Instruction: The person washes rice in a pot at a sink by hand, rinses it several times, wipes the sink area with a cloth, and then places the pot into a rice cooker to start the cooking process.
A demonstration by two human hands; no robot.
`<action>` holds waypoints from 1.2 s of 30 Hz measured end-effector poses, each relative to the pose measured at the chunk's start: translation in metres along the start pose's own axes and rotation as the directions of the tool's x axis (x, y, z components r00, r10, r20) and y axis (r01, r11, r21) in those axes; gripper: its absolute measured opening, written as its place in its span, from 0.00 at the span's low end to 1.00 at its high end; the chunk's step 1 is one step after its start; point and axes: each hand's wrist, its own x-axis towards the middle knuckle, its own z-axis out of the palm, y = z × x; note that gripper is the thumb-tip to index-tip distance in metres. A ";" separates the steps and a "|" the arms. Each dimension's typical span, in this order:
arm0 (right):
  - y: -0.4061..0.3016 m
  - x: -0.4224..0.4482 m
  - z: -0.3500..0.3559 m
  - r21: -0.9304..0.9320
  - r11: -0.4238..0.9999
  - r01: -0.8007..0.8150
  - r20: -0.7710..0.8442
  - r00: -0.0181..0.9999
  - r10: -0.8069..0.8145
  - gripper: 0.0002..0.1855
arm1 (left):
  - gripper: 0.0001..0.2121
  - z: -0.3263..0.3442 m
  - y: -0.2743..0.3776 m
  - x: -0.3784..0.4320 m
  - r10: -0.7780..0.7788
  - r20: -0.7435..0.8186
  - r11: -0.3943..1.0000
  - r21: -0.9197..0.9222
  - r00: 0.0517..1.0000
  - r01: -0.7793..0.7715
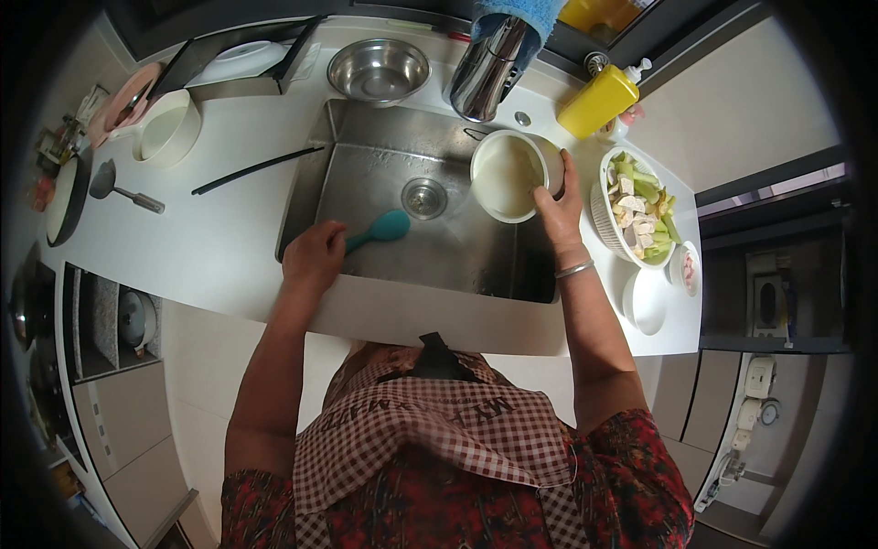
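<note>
My left hand [314, 258] is closed around the handle of a teal spoon [389, 226], whose bowl is over the near left part of the stainless steel sink [363, 171]. On the right, my right hand [562, 206] grips a round white container [509, 177] by its rim and side. The container is tilted, with its mouth towards me and cloudy whitish residue or liquid inside. It is above the right side of the sink, to the right of the drain [424, 198]. A chrome faucet [483, 75], partly covered by a blue cloth [521, 14], stands behind it.
A steel bowl [378, 71] sits behind the sink. Black chopsticks [257, 170], a white pot [168, 129] and a slotted turner [123, 189] lie left. At right are a yellow pump bottle [598, 103], a basket of cut vegetables [603, 213], a white bowl [645, 302] and a smaller bowl [686, 269].
</note>
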 end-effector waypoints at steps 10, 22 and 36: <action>-0.011 0.010 -0.008 -0.033 0.998 0.058 -0.008 0.998 -0.058 0.45 | 0.08 0.000 0.003 0.000 0.016 -0.020 1.000 0.012 1.000 -0.016; -0.025 0.011 -0.009 -0.025 0.987 0.160 0.038 0.987 -0.159 0.46 | 0.08 -0.001 0.000 -0.001 0.001 -0.019 1.000 -0.002 1.000 -0.001; -0.025 0.013 -0.014 -0.042 0.975 0.219 0.082 0.973 -0.215 0.46 | 0.08 -0.002 0.004 0.001 -0.039 0.014 0.999 -0.002 0.999 0.040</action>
